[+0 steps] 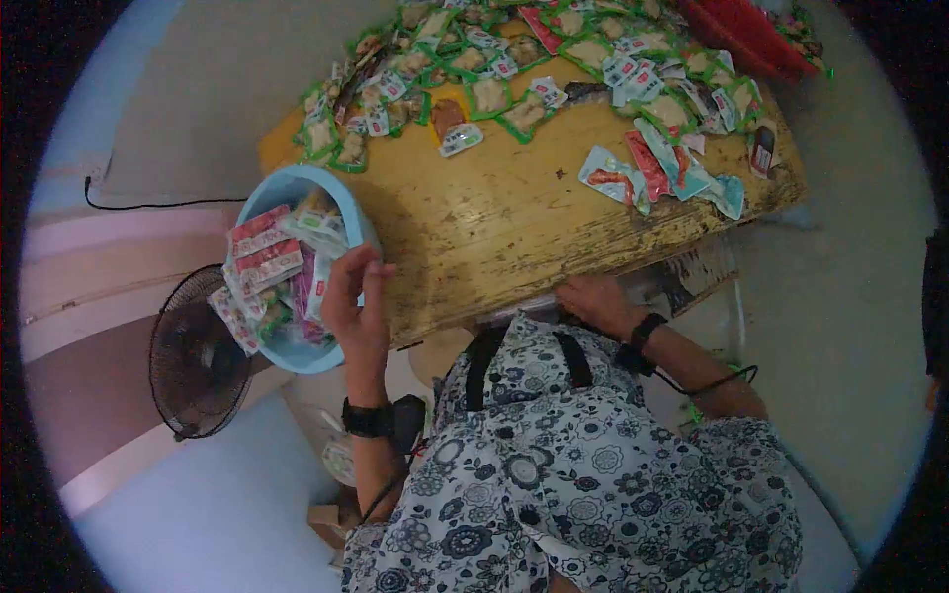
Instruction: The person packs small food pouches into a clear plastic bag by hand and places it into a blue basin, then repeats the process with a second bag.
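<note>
My left hand [358, 308] is raised beside the right rim of a light blue basin [360, 229]. Its fingers are loosely bent, the thumb stands apart, and nothing shows between them. Piled in the basin are small sealed food packets, among them red-and-white packets [265, 252] and a purple one [304, 296]. At the front edge of the wooden table [465, 227], close to my apron, is my right hand [600, 304]. It rests low near some clear plastic [643, 289]; its fingertips are hard to make out.
Many green-edged snack packets [487, 96] spread over the far half of the table. Blue and red packets [657, 168] lie at the right, with a dark packet [761, 148] near the corner. A red container [751, 40] stands far right. A black fan [201, 351] is left.
</note>
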